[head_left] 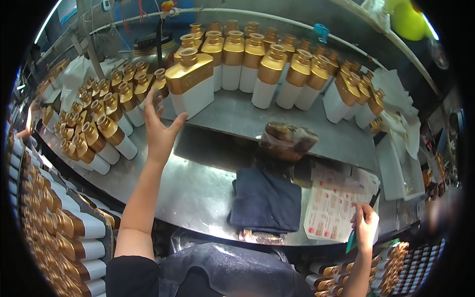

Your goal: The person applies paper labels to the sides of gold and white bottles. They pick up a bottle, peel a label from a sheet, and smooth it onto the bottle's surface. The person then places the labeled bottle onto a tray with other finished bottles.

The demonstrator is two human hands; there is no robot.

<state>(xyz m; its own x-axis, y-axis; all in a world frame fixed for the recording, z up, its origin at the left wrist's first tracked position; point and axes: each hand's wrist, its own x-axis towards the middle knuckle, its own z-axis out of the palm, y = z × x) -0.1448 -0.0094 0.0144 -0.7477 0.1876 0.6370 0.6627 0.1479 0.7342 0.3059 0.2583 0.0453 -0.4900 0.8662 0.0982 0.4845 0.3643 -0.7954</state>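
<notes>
The left hand [159,134] is open, its fingers spread beside a gold-and-white bottle [190,99] on the metal surface [198,198]; if they touch, I cannot tell. The right hand [366,222] is closed around a thin tool [351,241], over printed sheets [326,203]. I see folded dark cloth [267,200] between the hands, and other bottles [232,74] behind.

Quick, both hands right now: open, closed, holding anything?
Left hand: open, fingers spread beside a gold-and-white bottle; whether it touches cannot be told.
Right hand: closed around a slim green-and-black tool, by the printed sheets.
</notes>
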